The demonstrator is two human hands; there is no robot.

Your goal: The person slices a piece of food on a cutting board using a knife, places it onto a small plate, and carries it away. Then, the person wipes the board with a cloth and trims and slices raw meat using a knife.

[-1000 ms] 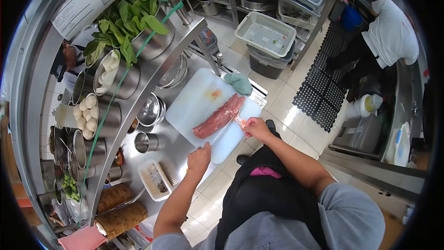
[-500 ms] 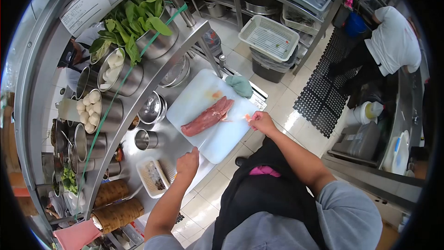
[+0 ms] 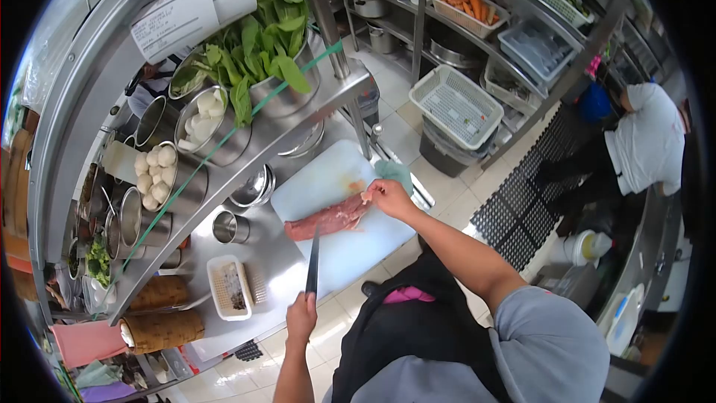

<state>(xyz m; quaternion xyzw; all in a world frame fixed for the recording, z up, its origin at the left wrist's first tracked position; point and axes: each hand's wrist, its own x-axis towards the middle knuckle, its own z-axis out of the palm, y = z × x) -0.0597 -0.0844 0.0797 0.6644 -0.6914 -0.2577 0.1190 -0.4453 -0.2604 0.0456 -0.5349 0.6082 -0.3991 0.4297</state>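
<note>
The right hand point(image 3: 391, 200), drawn away to the board's three-o'clock edge half a second ago, is now back at the two-o'clock end of the raw meat loin point(image 3: 322, 222), its fingers pinching a pale scrap point(image 3: 366, 197) there. The left hand point(image 3: 301, 318) is curled round the handle of a knife point(image 3: 312, 265) and sits farther off at seven o'clock from the cutting board point(image 3: 373, 245), with the blade now plainly seen and its tip at the meat's six-o'clock side. I judge that this puts hold and blade on the same piece again, so trimming seems to be under way. The loin lies across the board on the tabletop point(image 3: 262, 251), from eight o'clock to two. Whether the tip cuts in or only lies over the meat, I cannot tell; nor can I tell if the scrap is still attached, since the fingers cover that end. The right hand also overlaps the green cloth point(image 3: 397, 172) at one o'clock, and the shelf point(image 3: 339, 93) cuts off part of the steel bowls point(image 3: 252, 188) at ten.
</note>
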